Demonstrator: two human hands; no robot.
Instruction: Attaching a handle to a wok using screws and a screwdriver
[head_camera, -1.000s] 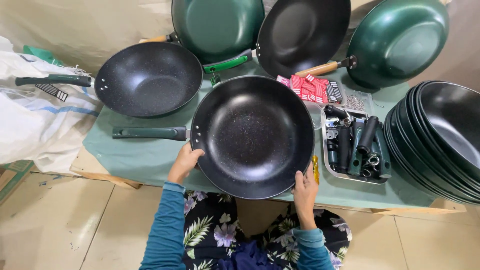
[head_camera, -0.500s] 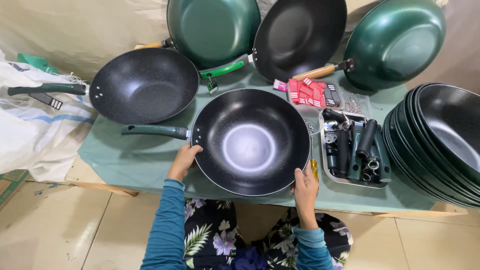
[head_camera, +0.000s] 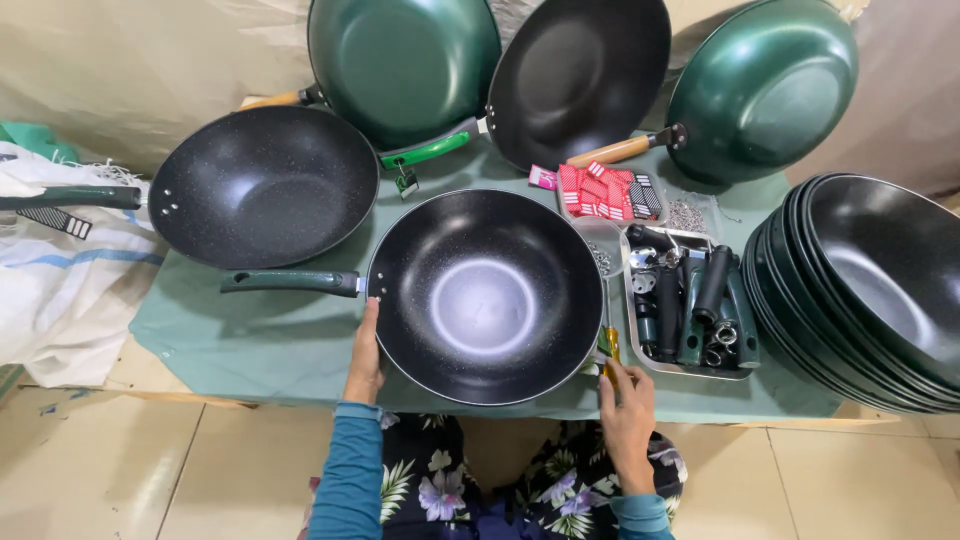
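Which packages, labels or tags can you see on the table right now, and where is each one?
Red label packs: small flat red rectangles with white print, heaped in a clear tray behind the black wok.
Pink pack: small, at the left edge of that heap.
Dark striped card: at the right of the heap.
Hang tag: small, green and white, below the bright green handle.
No screens or signs show.

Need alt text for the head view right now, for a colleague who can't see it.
A person's left hand steadies the rim of a black speckled wok with a green handle on a green-covered table, while the right hand holds a yellow-handled tool at its other side. More woks, a stack of pans and a tray of handles surround it.
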